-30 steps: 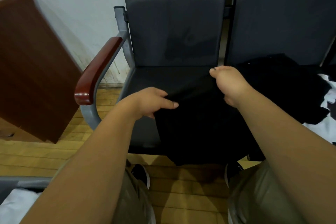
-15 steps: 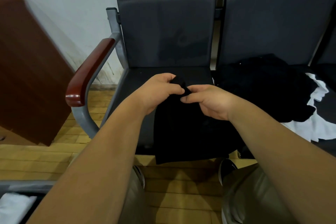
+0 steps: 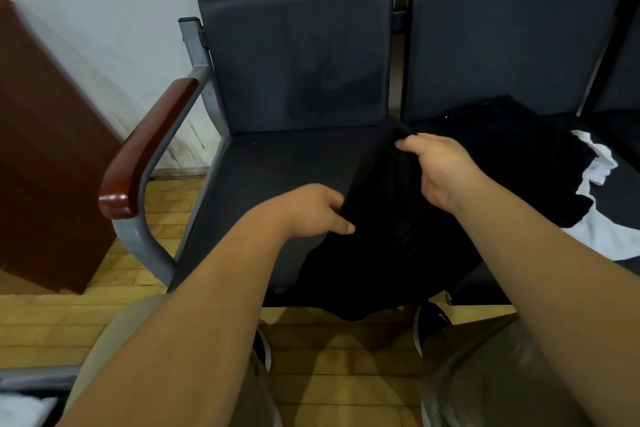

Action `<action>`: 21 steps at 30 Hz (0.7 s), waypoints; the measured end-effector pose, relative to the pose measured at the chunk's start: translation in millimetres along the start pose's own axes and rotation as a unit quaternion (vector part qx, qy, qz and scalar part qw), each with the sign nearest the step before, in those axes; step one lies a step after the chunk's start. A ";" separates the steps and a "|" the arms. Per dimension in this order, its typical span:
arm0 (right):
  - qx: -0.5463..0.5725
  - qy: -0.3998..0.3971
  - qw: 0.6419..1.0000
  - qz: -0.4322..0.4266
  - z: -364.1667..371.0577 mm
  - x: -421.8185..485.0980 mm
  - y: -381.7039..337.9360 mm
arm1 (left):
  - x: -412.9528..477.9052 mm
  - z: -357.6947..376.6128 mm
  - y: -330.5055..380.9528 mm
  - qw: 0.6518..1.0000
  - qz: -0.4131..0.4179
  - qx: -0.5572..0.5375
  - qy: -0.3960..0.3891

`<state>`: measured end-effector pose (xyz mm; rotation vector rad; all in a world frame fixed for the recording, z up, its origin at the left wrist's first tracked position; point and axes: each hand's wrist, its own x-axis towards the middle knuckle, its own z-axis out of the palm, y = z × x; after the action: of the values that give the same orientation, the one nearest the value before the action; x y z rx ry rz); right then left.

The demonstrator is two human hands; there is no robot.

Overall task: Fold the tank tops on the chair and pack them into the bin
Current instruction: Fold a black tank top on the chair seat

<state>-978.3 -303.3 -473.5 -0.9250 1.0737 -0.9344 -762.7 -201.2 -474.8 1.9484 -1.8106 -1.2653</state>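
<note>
Head view, and the danger is right there at the front lip of the chair seat (image 3: 277, 177). The lower part of the black tank top (image 3: 388, 246) hangs over that lip towards the floor, so one loose grip and I'd say it slides off. Black cloth on a dark seat also makes the edges hard to read, and a crooked fold looks likely if they aren't lined up.

The hands are apart, both clamped on the garment. The left hand (image 3: 311, 211) pinches its left edge, nearer the person. The right hand (image 3: 440, 173) grips a bunched top corner farther back, lifted off the seat. The cloth is stretched at a slant between them.

Just right of it on the next seat is a heap of dark garments (image 3: 512, 156) with a white one (image 3: 602, 229). What looks like the bin (image 3: 31, 380) is at the lower left, well apart.
</note>
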 end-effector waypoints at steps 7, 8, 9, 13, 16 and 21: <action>0.123 0.118 0.985 0.035 -45.2 36.0 -4.1 | 30.4 29.4 3.2 0.984 0.002 -0.154 0.093; 0.132 0.126 0.983 0.032 -49.4 38.3 -4.5 | 31.5 32.1 2.1 0.983 0.002 -0.158 0.092; 0.139 0.132 0.981 0.031 -52.9 39.7 -4.7 | 31.9 34.0 0.5 0.984 0.005 -0.164 0.072; 0.142 0.134 0.980 0.029 -61.1 38.3 -5.5 | 33.1 46.2 -5.4 0.989 0.008 -0.139 -0.039; 0.131 0.129 0.982 0.032 -64.4 34.3 -6.4 | 41.1 59.7 -11.9 1.000 -0.007 -0.021 -0.016; 0.073 0.145 0.987 0.016 -67.0 22.2 -14.0 | 44.5 58.6 -20.4 0.995 -0.066 -0.004 0.076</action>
<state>-1040.5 -338.5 -481.3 -0.6604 1.2436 -1.1294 -793.1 -213.0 -543.9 2.1272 -1.6277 -1.1237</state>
